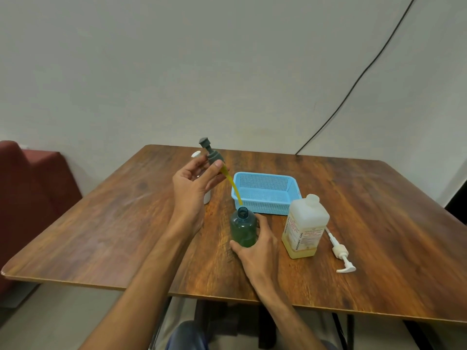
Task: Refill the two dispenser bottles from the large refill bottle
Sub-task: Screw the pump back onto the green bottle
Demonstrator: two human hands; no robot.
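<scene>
- Dripping looks like the likeliest trouble. The yellow dip tube [231,184] of the grey pump head [212,154] is hanging in the air with its tip just above the open mouth of the green dispenser bottle [243,229], so swinging it aside could be leaving soap on the desk [366,223].
- The tube is curving toward the blue basket [262,208] just behind the bottle and could be catching its rim.
- The large refill bottle [305,228] is standing just right of the green bottle, with a white pump [341,251] lying on the desk beside it. A hasty reach could be knocking it over; I cannot tell whether its neck is capped.
- The second dispenser, a white bottle [206,197], is sitting half hidden behind the left hand [193,188], easy to bump.
- The left hand is raised, palm toward the person, its fingers and thumb pinching the pump's collar, with the pump tilting far-left.
- The right hand [260,248] is resting low, its fingers wrapping the green bottle's body and steadying it upright.
</scene>
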